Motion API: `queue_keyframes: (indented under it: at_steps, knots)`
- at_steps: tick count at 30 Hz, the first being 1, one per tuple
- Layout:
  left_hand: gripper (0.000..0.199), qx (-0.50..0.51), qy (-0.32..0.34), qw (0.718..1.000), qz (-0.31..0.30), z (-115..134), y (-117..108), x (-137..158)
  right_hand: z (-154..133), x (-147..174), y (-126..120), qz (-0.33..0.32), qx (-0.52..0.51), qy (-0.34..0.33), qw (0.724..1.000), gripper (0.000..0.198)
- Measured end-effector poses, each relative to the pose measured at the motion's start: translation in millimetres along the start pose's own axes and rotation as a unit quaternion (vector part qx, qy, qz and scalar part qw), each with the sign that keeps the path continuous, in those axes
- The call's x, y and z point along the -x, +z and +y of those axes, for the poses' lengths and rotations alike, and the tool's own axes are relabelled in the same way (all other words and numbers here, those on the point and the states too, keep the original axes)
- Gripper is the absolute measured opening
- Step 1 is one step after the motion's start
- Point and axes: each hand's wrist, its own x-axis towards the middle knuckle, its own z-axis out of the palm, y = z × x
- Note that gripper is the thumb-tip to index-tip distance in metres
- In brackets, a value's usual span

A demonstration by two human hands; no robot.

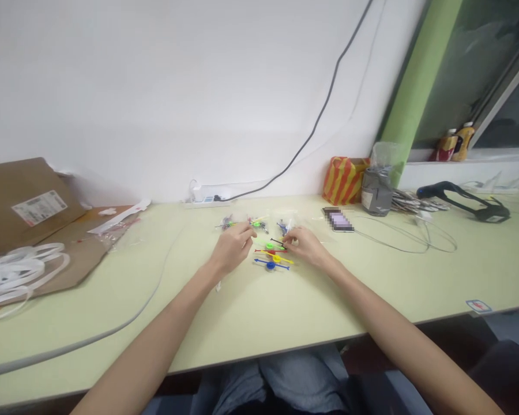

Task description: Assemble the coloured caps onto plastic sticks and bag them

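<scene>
My right hand (306, 244) pinches a black arrow spinner (277, 241) at its right end. Below and left of it, arrow spinners on round bases lie in a close row: a blue one (271, 265) at the front, then a yellow one (277, 259), a red one (259, 251) and a green one (269, 246). My left hand (232, 249) hovers left of the row, thumb and fingers drawn together; what they hold, if anything, is too small to make out. Behind the hands lie small clear bags (259, 223) with more coloured pieces.
A phone (339, 219) lies right of the bags, with a thin cable beyond it. Further right are a striped bag (345, 180), a grey container (376, 192) and a black headset-like frame (462, 199). At left are cardboard (26, 202), white strips (21, 268) and a thick grey cable (112, 329).
</scene>
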Motion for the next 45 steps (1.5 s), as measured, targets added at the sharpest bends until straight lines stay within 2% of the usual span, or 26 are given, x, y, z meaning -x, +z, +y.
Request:
queue_keyframes:
  at_steps: [4,8,10,13,16,19,21,26,31,33,36,40,41,43,45]
  knots:
    - [0.029,-0.039,-0.076,0.995,-0.056,-5,-25,-3,-5,2,1,0.054,-0.030,-0.006,0.998,0.017]
    - [0.029,-0.064,-0.140,0.971,-0.185,-14,-54,13,-15,2,0,0.107,-0.061,-0.062,0.990,0.017]
    - [0.032,-0.039,-0.190,0.950,-0.243,-19,-64,29,-24,1,3,0.113,-0.059,-0.102,0.987,0.017]
    - [0.035,-0.003,-0.226,0.929,-0.295,-21,-74,57,-50,-3,15,0.069,-0.007,-0.173,0.982,0.017]
    - [0.029,0.017,-0.215,0.929,-0.300,-21,-76,74,-86,-9,35,-0.040,0.100,-0.257,0.960,0.015]
    - [0.029,0.020,-0.209,0.936,-0.283,-26,-70,77,-115,-19,57,-0.114,0.181,-0.310,0.926,0.013]
    - [0.031,0.021,-0.210,0.940,-0.267,-34,-64,74,-125,-26,67,-0.134,0.197,-0.315,0.919,0.012]
    - [0.026,0.045,-0.197,0.951,-0.233,-53,-52,75,-119,-29,72,-0.135,0.195,-0.304,0.923,0.015]
    - [0.021,0.023,-0.174,0.966,-0.191,-59,-60,78,-117,-14,65,-0.118,0.192,-0.342,0.912,0.013]
    - [0.021,0.008,-0.179,0.974,-0.142,-55,-63,68,-121,-9,65,-0.120,0.187,-0.362,0.905,0.013]
    - [0.019,0.031,-0.180,0.983,-0.028,-47,-62,38,-127,-7,66,-0.132,0.175,-0.379,0.899,0.010]
    - [0.025,0.088,-0.170,0.969,0.159,-35,-42,-2,-126,-7,66,-0.143,0.149,-0.360,0.910,0.011]
    - [0.025,0.097,-0.163,0.964,0.187,-33,-35,-7,-124,-7,66,-0.146,0.137,-0.348,0.916,0.012]
    - [0.026,0.112,-0.153,0.960,0.208,-31,-21,-10,-120,-8,66,-0.152,0.108,-0.315,0.931,0.014]
    - [0.027,0.120,-0.148,0.963,0.189,-31,-9,-3,-116,-8,68,-0.160,0.077,-0.276,0.944,0.013]
